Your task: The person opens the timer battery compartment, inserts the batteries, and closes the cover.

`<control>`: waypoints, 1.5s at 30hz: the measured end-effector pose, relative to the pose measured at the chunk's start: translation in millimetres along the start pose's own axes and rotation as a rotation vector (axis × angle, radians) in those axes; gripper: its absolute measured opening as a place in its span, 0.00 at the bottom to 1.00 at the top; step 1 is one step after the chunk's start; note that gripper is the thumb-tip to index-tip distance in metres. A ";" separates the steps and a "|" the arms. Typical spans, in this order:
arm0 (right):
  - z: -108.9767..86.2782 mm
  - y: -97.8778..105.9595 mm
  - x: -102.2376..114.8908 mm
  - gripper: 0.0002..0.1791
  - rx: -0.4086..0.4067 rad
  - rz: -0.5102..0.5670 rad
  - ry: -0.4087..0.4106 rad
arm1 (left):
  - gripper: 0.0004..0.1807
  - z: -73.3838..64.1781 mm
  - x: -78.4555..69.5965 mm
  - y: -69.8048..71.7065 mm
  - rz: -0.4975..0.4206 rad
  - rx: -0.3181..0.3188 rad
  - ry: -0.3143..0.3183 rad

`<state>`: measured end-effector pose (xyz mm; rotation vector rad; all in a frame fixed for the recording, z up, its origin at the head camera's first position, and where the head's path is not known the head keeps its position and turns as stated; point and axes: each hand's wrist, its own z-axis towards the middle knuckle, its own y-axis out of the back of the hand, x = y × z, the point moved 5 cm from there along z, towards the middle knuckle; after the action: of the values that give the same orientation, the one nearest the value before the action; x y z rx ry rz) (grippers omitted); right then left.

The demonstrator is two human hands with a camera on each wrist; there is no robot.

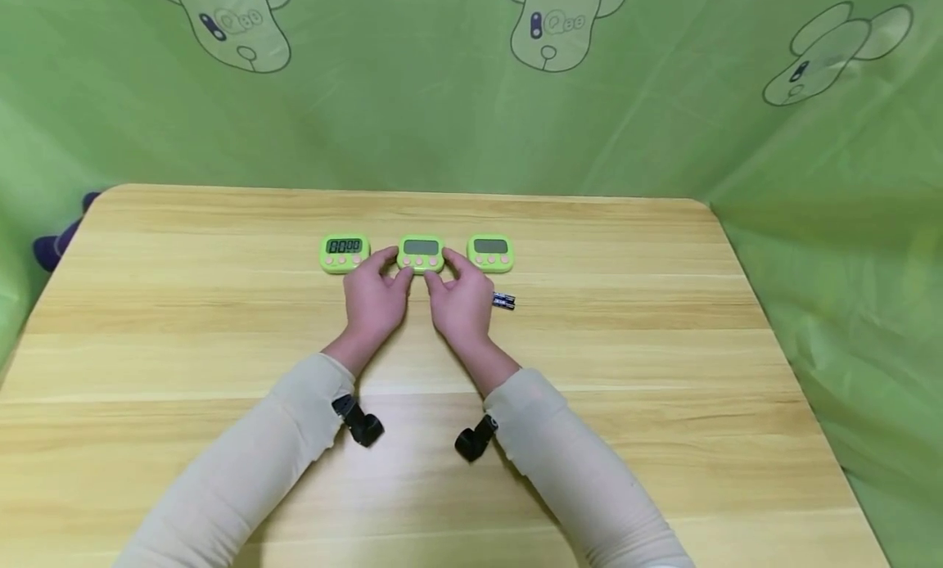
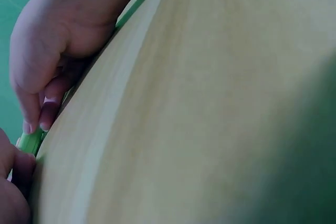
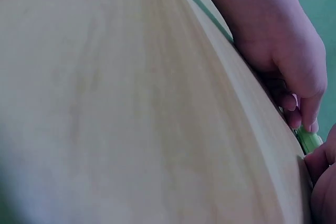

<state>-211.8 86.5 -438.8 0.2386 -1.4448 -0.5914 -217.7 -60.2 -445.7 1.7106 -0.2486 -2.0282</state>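
Green cloth backs the wooden table (image 1: 184, 322). Your left hand (image 1: 374, 299) and right hand (image 1: 462, 304) pinch the middle timer (image 1: 421, 253), center frame, by its side edges. It looks light, rigid and smooth; hold those edges. Small batteries (image 1: 504, 300) lie right.

You are looking at a light wood-grain tabletop (image 1: 663, 371) with rounded far corners, its planks running side to side. Behind it and along your right hangs a green cloth backdrop (image 1: 412, 118), creased and printed with outlined cartoon animal heads (image 1: 563, 20). At the far left edge a dark purple object (image 1: 55, 241) peeks out. The light is soft and even.
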 end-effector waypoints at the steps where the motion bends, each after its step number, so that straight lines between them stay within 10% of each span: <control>1: -0.6 0.0 -0.2 0.24 -0.005 0.011 0.001 | 0.21 -1.2 0.0 1.2 -0.004 -0.003 -0.001; 29: -38.5 14.0 -5.5 0.25 0.054 0.188 0.128 | 0.28 -48.0 2.6 26.4 -0.238 -0.053 -0.030; 45: -43.1 16.9 -1.4 0.14 0.090 0.491 0.328 | 0.26 -47.9 -9.5 24.9 -0.393 0.110 -0.005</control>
<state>-166.0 93.0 -437.3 0.0414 -1.1531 -0.0794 -164.5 -69.7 -436.5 1.9440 -0.0247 -2.3318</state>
